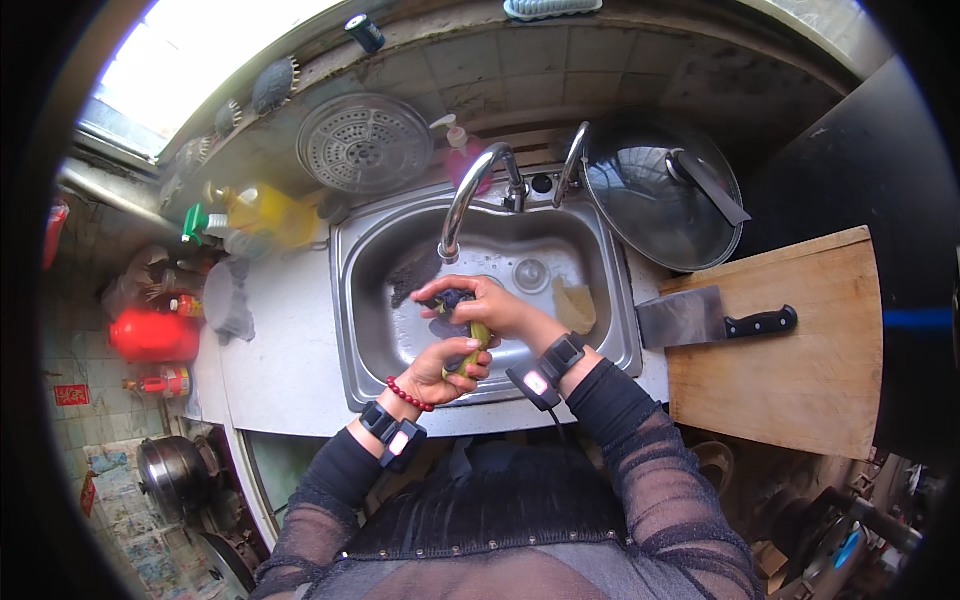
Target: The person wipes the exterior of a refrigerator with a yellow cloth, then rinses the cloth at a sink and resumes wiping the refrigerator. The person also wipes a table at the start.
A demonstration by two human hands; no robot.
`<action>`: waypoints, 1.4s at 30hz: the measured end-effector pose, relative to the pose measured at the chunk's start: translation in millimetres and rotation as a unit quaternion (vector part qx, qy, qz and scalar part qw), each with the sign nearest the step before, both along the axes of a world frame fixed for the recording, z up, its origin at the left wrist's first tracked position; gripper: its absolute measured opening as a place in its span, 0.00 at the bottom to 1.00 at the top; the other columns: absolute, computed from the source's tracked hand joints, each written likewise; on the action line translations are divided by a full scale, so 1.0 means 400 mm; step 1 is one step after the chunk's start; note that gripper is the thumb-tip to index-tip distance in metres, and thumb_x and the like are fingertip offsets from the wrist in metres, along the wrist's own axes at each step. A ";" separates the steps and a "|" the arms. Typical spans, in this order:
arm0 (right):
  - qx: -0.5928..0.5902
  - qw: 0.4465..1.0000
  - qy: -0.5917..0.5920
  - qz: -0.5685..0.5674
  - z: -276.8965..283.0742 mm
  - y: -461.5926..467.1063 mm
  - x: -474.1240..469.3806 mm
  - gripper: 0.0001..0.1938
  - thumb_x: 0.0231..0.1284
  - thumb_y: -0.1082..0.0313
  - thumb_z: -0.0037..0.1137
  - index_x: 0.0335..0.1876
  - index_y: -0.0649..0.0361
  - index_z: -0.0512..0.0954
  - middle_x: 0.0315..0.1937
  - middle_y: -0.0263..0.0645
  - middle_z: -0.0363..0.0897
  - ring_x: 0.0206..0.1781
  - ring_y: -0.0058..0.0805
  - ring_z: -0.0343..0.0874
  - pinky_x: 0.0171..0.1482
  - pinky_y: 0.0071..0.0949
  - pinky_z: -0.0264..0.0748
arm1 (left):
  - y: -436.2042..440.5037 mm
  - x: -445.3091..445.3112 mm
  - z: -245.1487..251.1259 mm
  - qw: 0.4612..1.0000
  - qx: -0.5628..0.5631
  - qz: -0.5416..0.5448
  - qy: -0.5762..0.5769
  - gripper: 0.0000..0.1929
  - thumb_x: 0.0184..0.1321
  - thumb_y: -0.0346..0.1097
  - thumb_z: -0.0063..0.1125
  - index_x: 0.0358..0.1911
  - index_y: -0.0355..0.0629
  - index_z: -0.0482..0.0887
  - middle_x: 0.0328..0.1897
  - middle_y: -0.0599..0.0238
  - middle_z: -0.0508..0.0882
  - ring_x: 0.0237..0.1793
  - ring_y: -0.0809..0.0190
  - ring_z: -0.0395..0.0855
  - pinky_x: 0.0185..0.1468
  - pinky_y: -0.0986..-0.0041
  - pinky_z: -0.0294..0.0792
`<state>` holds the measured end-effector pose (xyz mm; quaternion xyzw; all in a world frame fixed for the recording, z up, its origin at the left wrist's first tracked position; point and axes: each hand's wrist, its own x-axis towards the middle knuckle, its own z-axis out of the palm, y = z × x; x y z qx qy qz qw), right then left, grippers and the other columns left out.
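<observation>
Both my hands are over a stainless-steel sink, gripping one green and dark-purple vegetable. My left hand is wrapped around its lower green part. Higher up, the fingers of my right hand curl around the dark-purple end, which they partly hide. A curved chrome faucet arches over the basin, its spout just beyond my right hand. Inside the basin are a dark mesh-like piece, a round drain strainer and a tan scrubbing pad or cloth.
At right, a cleaver lies across the edge of a wooden cutting board. Behind it leans a glass pan lid. A perforated steamer plate, a pink pump bottle and a yellow bottle stand behind and left of the sink.
</observation>
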<state>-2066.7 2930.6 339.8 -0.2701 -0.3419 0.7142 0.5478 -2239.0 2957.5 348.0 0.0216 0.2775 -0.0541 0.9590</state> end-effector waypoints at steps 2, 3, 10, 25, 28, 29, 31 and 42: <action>0.009 1.000 0.004 0.015 0.011 0.000 -0.002 0.15 0.50 0.78 0.50 0.46 0.63 0.78 0.53 0.42 0.76 0.52 0.30 0.79 0.55 0.28 0.74 | -0.009 0.007 0.009 1.000 0.003 -0.001 -0.015 0.15 0.60 0.30 0.57 0.48 0.40 0.70 0.32 0.69 0.72 0.28 0.73 0.68 0.20 0.89 0.57; 0.011 1.000 -0.021 0.011 0.014 -0.001 -0.004 0.14 0.52 0.76 0.52 0.46 0.62 0.78 0.50 0.41 0.77 0.50 0.29 0.80 0.54 0.27 0.74 | -0.013 0.010 0.013 0.999 0.038 -0.005 -0.004 0.13 0.60 0.30 0.57 0.46 0.41 0.70 0.30 0.70 0.72 0.27 0.74 0.68 0.20 0.88 0.56; -0.030 0.936 -0.324 -0.134 -0.014 0.009 -0.042 0.16 0.60 0.54 0.60 0.35 0.61 0.80 0.27 0.29 0.76 0.33 0.17 0.70 0.38 0.22 0.70 | -0.013 0.025 -0.017 0.975 0.206 -0.055 0.065 0.06 0.59 0.30 0.56 0.30 0.45 0.71 0.21 0.75 0.66 0.20 0.76 0.62 0.18 0.86 0.48; -0.192 0.761 -0.498 -0.368 -0.038 0.051 -0.193 0.16 0.54 0.58 0.52 0.37 0.65 0.81 0.35 0.55 0.81 0.41 0.50 0.80 0.46 0.38 0.73 | 0.050 -0.027 -0.129 0.767 0.607 -0.168 0.123 0.11 0.56 0.42 0.55 0.30 0.41 0.77 0.22 0.65 0.78 0.20 0.65 0.74 0.22 0.70 0.63; -0.222 0.752 -0.480 -0.394 -0.046 0.025 -0.194 0.17 0.53 0.58 0.52 0.36 0.65 0.81 0.35 0.57 0.81 0.42 0.53 0.79 0.47 0.40 0.73 | 0.038 -0.026 -0.153 0.685 0.697 -0.179 0.111 0.16 0.54 0.41 0.57 0.39 0.34 0.82 0.33 0.53 0.86 0.39 0.53 0.84 0.46 0.62 0.71; -0.224 0.746 -0.476 -0.409 -0.053 0.013 -0.193 0.17 0.53 0.58 0.52 0.36 0.66 0.81 0.35 0.57 0.80 0.42 0.53 0.79 0.47 0.40 0.72 | 0.030 -0.023 -0.157 0.661 0.727 -0.164 0.081 0.16 0.54 0.41 0.57 0.38 0.34 0.82 0.33 0.53 0.86 0.39 0.52 0.84 0.46 0.62 0.72; -0.233 0.737 -0.452 -0.445 -0.071 -0.020 -0.189 0.16 0.55 0.57 0.53 0.34 0.66 0.80 0.31 0.52 0.82 0.37 0.46 0.81 0.42 0.37 0.73 | 0.012 -0.019 -0.155 0.609 0.778 -0.151 0.043 0.15 0.54 0.41 0.57 0.36 0.35 0.82 0.33 0.52 0.86 0.40 0.51 0.84 0.45 0.62 0.72; -0.178 0.809 -0.027 -0.560 -0.030 -0.555 -0.308 0.16 0.64 0.62 0.59 0.53 0.59 0.71 0.44 0.33 0.74 0.48 0.21 0.72 0.54 0.23 0.69 | -0.205 -0.017 0.004 0.687 0.538 -0.461 -0.163 0.25 0.52 0.44 0.69 0.50 0.41 0.73 0.36 0.69 0.79 0.33 0.71 0.77 0.30 0.79 0.73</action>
